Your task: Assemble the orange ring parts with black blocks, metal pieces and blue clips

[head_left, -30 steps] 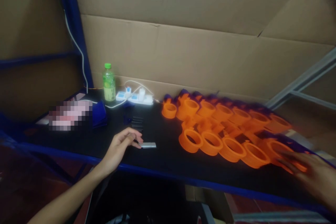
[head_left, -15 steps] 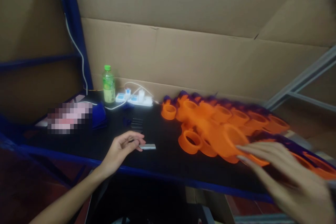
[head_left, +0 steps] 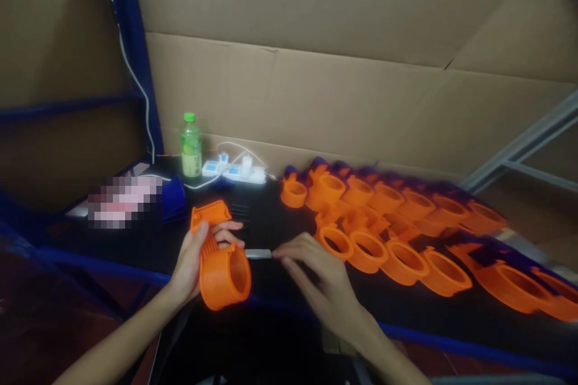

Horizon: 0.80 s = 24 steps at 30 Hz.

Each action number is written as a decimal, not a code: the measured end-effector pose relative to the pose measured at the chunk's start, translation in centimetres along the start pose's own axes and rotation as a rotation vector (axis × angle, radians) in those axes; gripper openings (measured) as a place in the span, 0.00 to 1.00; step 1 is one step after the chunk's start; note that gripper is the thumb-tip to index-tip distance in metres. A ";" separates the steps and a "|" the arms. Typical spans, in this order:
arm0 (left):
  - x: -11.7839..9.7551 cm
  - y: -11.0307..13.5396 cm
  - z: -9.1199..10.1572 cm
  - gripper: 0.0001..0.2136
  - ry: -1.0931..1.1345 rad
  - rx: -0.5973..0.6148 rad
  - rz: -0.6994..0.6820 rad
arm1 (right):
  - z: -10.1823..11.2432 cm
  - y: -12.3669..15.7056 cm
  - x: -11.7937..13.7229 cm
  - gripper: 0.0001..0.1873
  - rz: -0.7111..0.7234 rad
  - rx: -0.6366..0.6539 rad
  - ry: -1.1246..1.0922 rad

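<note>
My left hand [head_left: 187, 261] is closed around an orange plastic part [head_left: 221, 280], with a wide ring at the bottom and a flat, ribbed arm above. The ring opening faces right. My right hand [head_left: 323, 283] has its thumb and forefinger pinched at the right end of a flat silver strip [head_left: 259, 254]. This strip sits low over the black table [head_left: 280, 225]; whether it is lifted is unclear. Behind the left fingers are several thin dark strips [head_left: 240, 212], partly hidden.
Several more orange ring parts [head_left: 406, 261] stand in rows on the right. A green-capped bottle [head_left: 191, 147] and a white power strip [head_left: 232, 171] with cables are at the back. Blue pieces [head_left: 174, 200] lie left, by a blurred-out patch. Cardboard [head_left: 316, 96] forms the back wall.
An orange part has come from the right side into my left hand. My right hand has moved left, from the orange parts to the silver strip, which my left fingers were touching before.
</note>
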<state>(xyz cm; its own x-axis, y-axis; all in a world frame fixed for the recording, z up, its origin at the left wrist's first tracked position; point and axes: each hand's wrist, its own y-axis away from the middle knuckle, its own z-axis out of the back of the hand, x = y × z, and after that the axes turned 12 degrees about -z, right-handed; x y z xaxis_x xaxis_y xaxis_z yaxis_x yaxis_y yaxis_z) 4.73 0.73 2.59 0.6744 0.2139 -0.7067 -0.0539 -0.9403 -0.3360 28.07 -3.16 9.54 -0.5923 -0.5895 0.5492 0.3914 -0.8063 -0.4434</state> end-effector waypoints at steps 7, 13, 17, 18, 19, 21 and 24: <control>-0.6 -0.4 -0.2 0.28 -0.045 -0.061 0.162 | -3.9 -0.7 -4.0 0.12 -0.035 0.120 0.494; -0.8 -0.4 -0.5 0.25 -0.079 -0.059 0.199 | -4.7 -0.4 -4.4 0.09 0.021 0.056 0.524; -0.7 -0.4 -0.7 0.24 -0.091 -0.064 0.186 | -4.8 -0.2 -4.6 0.07 -0.034 0.045 0.507; -0.8 -0.4 -0.8 0.23 -0.090 -0.066 0.186 | -4.8 -0.2 -4.6 0.07 -0.050 0.040 0.491; -0.8 -0.3 -0.8 0.23 -0.089 -0.067 0.189 | -4.9 -0.1 -4.7 0.06 -0.068 0.034 0.469; -0.8 -0.3 -0.8 0.23 -0.086 -0.065 0.196 | -4.9 -0.2 -4.6 0.05 -0.105 0.028 0.404; -0.7 -0.3 -0.8 0.24 -0.091 -0.064 0.202 | -4.5 -0.3 -4.4 0.04 -0.160 0.035 0.278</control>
<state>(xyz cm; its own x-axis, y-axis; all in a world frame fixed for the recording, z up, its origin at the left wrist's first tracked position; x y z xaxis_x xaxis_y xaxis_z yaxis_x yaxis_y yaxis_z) 4.80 0.66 3.69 0.5856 0.0399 -0.8096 -0.1322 -0.9807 -0.1440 27.41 -0.08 4.08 -0.8160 -0.4234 0.3936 0.2988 -0.8918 -0.3398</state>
